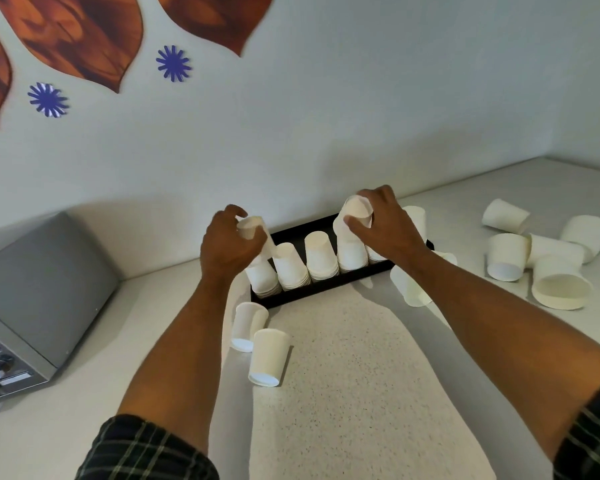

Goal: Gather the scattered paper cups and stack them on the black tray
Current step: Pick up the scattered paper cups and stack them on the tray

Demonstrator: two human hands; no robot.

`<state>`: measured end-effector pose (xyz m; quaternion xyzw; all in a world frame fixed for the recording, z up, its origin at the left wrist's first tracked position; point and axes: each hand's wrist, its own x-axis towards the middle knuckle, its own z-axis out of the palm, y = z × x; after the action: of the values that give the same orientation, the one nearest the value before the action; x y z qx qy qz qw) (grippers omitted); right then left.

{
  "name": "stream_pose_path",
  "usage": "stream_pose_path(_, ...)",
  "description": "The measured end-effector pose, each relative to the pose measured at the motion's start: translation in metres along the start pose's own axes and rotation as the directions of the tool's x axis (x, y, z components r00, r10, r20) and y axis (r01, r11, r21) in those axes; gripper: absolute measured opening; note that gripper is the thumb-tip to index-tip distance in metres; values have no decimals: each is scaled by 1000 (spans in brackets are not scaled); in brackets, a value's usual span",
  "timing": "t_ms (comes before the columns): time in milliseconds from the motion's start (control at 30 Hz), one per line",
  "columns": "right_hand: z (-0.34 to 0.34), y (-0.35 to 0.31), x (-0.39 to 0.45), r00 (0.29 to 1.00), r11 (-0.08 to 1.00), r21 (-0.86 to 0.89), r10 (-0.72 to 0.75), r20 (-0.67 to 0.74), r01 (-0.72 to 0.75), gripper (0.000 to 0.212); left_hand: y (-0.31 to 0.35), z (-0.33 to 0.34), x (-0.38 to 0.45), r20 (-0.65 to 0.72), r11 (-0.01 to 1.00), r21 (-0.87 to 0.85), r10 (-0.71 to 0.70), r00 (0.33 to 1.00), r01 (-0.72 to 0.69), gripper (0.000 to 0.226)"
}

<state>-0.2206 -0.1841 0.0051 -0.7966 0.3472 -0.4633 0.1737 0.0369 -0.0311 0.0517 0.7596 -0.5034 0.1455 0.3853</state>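
While both hands are working over the black tray [329,284], we are observing the left hand [231,249] curling its fingers round one inverted paper cup [253,230], tilted above the leftmost stack [262,277]. The right hand [385,226] is pinching another inverted cup [357,209] atop the fourth stack [352,252]. Two further stacks [321,256] are standing between them on the tray. Loose cups are lying on the speckled counter [354,375]: two [267,356] just beside the tray's near-left corner, one [409,289] under the right forearm, several [541,258] well apart to the right. A grey appliance [32,299] is sitting at far left.
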Motion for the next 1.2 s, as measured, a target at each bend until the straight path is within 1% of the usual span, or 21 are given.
stream_pose_path(67,2,0,4,1000,1000,-10,10,-28,-11,56,-8,6,-4,-44,999,28,-38,998,40,41)
stream_pose_path(133,6,-1,8,1000,999,-52,9,-21,-10,56,-16,14,-9,-63,998,35,-56,996,58,38)
stream_pose_path(233,14,-2,12,1000,986,-164,13,22,-9,49,-23,26,-16,-54,997,38,-64,996,66,36)
stream_pose_path(333,21,-3,16,996,976,-218,32,89,-11,40,-27,35,-22,-42,995,53,-77,996,80,35)
stream_pose_path(400,26,-2,17,992,970,-243,32,126,-1,33,-29,40,-25,-9,994,72,-81,997,82,33)
stream_pose_path(467,31,1,18,985,964,-266,28,171,19,29,-33,45,-26,37,992,92,-86,996,82,30)
stream_pose_path(600,37,3,14,974,952,-306,49,219,21,33,-44,52,-26,107,985,109,-149,983,137,24)
stream_pose_path(733,37,4,10,972,898,-440,73,221,32,34,-52,57,-32,165,981,104,-180,970,165,27)
stream_pose_path(833,35,8,4,954,876,-482,114,277,35,36,-54,54,-33,200,978,109,-195,960,176,30)
stream_pose_path(900,32,9,0,943,875,-482,124,309,43,41,-53,49,-33,243,979,162,-159,957,121,36)
stream_pose_path(967,28,9,-5,958,889,-455,91,271,45,48,-50,42,-35,273,976,204,-128,954,73,49)
stream_pose_path(1067,19,10,-14,982,889,-454,35,187,54,45,-49,27,-38,305,957,268,-191,933,108,71)
stream_pose_path(1133,12,12,-21,979,848,-526,45,200,68,45,-52,17,-40,383,931,349,-249,889,111,84)
stream_pose_path(1200,6,15,-29,969,779,-620,76,235,90,49,-54,9,-42,506,922,371,-303,807,114,98)
